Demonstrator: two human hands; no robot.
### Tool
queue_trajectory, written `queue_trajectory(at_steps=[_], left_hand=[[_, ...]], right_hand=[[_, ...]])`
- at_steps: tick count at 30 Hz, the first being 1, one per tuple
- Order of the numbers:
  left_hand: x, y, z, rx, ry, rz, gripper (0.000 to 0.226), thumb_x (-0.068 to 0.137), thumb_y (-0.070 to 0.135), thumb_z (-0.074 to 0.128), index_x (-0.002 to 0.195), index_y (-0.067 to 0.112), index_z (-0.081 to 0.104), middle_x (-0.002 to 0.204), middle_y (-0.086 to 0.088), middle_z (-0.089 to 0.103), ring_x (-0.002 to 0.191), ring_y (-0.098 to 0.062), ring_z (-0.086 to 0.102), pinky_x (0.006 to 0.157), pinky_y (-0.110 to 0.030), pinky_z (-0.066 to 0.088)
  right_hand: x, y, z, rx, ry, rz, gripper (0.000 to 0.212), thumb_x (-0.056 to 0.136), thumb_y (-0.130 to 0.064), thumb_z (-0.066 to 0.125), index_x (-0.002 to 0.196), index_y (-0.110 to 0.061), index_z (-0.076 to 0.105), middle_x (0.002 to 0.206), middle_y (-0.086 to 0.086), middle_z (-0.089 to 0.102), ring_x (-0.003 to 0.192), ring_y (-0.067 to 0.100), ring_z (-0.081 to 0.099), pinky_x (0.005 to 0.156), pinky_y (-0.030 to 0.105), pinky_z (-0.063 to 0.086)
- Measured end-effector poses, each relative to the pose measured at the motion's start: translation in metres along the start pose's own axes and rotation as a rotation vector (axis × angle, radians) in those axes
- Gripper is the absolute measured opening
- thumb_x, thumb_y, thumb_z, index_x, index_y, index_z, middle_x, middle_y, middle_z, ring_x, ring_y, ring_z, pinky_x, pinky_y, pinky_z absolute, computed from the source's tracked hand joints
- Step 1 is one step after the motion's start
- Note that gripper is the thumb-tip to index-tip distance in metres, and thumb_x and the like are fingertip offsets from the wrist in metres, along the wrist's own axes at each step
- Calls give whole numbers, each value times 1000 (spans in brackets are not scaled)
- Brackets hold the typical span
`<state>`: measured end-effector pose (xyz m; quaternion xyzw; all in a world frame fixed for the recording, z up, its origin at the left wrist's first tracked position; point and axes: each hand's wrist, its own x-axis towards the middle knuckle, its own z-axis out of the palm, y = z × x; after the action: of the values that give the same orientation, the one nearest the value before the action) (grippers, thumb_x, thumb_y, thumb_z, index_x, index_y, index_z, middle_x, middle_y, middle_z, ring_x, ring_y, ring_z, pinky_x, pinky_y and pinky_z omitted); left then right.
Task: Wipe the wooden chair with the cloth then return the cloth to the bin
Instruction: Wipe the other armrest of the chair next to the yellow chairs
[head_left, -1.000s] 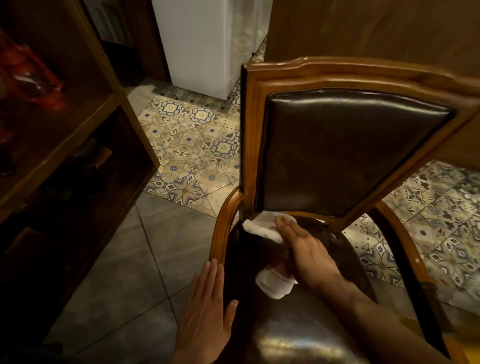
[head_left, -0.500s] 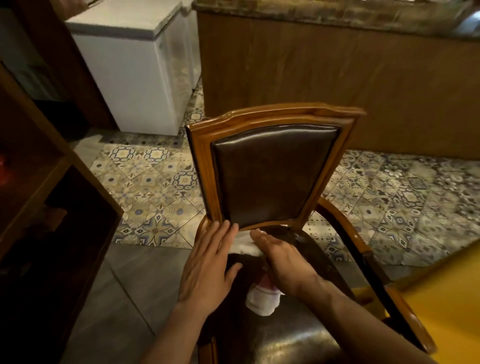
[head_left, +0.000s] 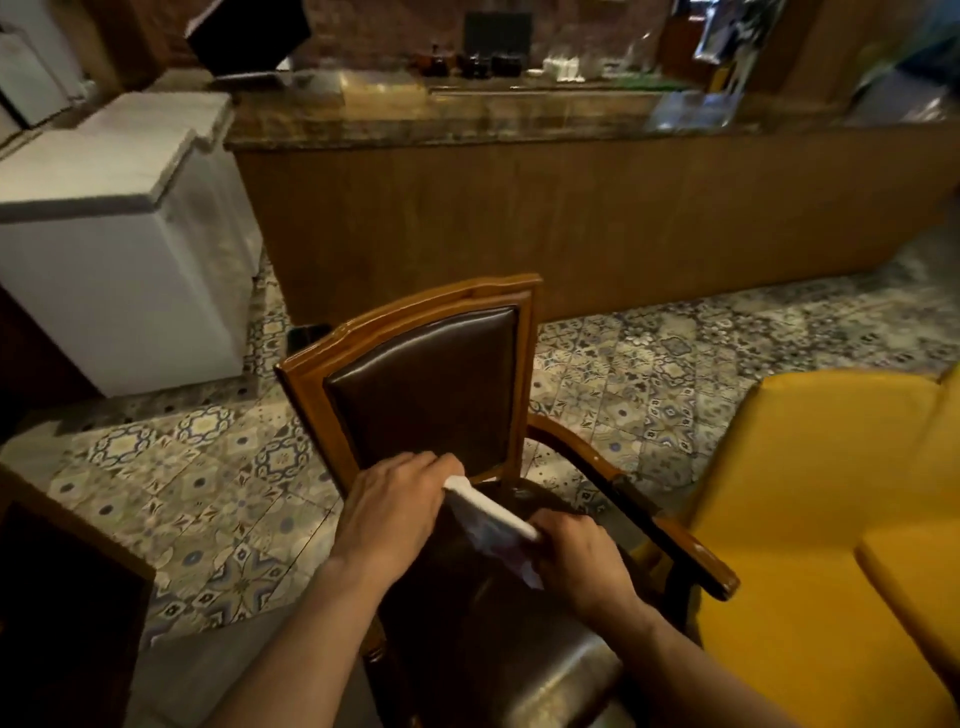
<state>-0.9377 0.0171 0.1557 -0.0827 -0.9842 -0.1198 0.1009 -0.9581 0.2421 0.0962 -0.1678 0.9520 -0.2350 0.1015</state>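
Note:
The wooden chair (head_left: 400, 332) with a dark leather back and seat stands in front of me, its back facing away. A white cloth (head_left: 491, 512) is stretched just above the rear of the seat between both hands. My left hand (head_left: 392, 512) grips its upper left end near the bottom of the backrest. My right hand (head_left: 582, 561) grips the lower right end over the seat. The cloth hangs down in folds between them. No bin is in view.
A yellow upholstered seat (head_left: 810, 519) sits close on the right, touching the chair's armrest (head_left: 675, 540). White chest units (head_left: 114, 249) stand at left, a long wooden counter (head_left: 571, 218) behind, a dark shelf (head_left: 62, 597) at lower left. Patterned tile floor surrounds the chair.
The view pulled back and up. My left hand moved from the seat edge onto the cloth, and both hands lifted the cloth off the seat and stretched it.

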Motion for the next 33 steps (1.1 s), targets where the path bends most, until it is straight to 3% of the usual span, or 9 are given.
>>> queue_trajectory(at_steps=[3, 9, 13, 15, 17, 22, 27, 30, 33], left_hand=[[8, 2, -18, 67, -34, 59, 18, 94, 27, 60, 110, 35, 60, 94, 12, 64, 89, -10, 62, 69, -25, 46], [23, 36, -28, 93, -104, 116, 14, 95, 31, 57, 106, 39, 57, 93, 13, 65, 88, -13, 66, 64, -30, 43], [35, 76, -18, 58, -130, 186, 14, 95, 31, 57, 106, 39, 58, 93, 13, 66, 87, -13, 66, 69, -35, 53], [41, 97, -11, 26, -132, 232, 16, 94, 30, 58, 107, 39, 59, 94, 13, 67, 88, -13, 67, 71, -37, 55], [45, 118, -1, -17, -146, 271, 16, 94, 30, 58, 107, 38, 61, 95, 13, 68, 89, -14, 67, 72, -37, 55], [53, 160, 34, -21, -208, 312, 17, 95, 30, 56, 110, 36, 62, 104, 12, 69, 97, -16, 67, 75, -37, 53], [70, 204, 66, -59, -266, 359, 15, 94, 29, 57, 108, 34, 62, 101, 12, 68, 92, -16, 66, 71, -35, 50], [83, 234, 84, -87, -277, 380, 15, 93, 29, 58, 107, 34, 61, 98, 11, 67, 91, -16, 65, 72, -38, 52], [96, 264, 99, -130, -300, 408, 17, 92, 29, 60, 107, 35, 61, 97, 12, 67, 90, -17, 65, 71, -38, 51]], right_hand=[[-16, 4, -26, -67, 162, 8, 12, 90, -29, 62, 88, -38, 55, 82, -15, 59, 66, 0, 55, 54, 17, 39], [-43, 21, -87, -226, 284, 34, 8, 91, -28, 62, 96, -27, 55, 93, -3, 66, 77, 24, 65, 61, 44, 54], [-75, 44, -110, -234, 259, 85, 22, 85, -34, 65, 94, -30, 46, 95, -2, 65, 72, 22, 61, 54, 36, 49], [-90, 62, -116, -224, 267, 110, 32, 82, -37, 67, 89, -34, 36, 89, -4, 61, 64, 17, 52, 46, 22, 31], [-105, 82, -118, -238, 277, 169, 29, 86, -31, 65, 88, -33, 36, 86, -5, 57, 61, 14, 44, 45, 19, 19], [-129, 130, -120, -219, 248, 243, 27, 90, -27, 59, 84, -31, 33, 79, -8, 46, 59, 13, 38, 46, 21, 18], [-138, 178, -121, -156, 166, 292, 25, 84, -29, 64, 84, -31, 39, 78, -9, 49, 61, 9, 42, 47, 21, 22], [-138, 212, -121, -133, 123, 288, 25, 85, -28, 64, 91, -31, 40, 84, -7, 52, 65, 14, 46, 48, 22, 23], [-132, 241, -121, -113, 93, 237, 38, 80, -34, 69, 109, -32, 44, 97, -4, 60, 79, 21, 57, 57, 30, 37]])
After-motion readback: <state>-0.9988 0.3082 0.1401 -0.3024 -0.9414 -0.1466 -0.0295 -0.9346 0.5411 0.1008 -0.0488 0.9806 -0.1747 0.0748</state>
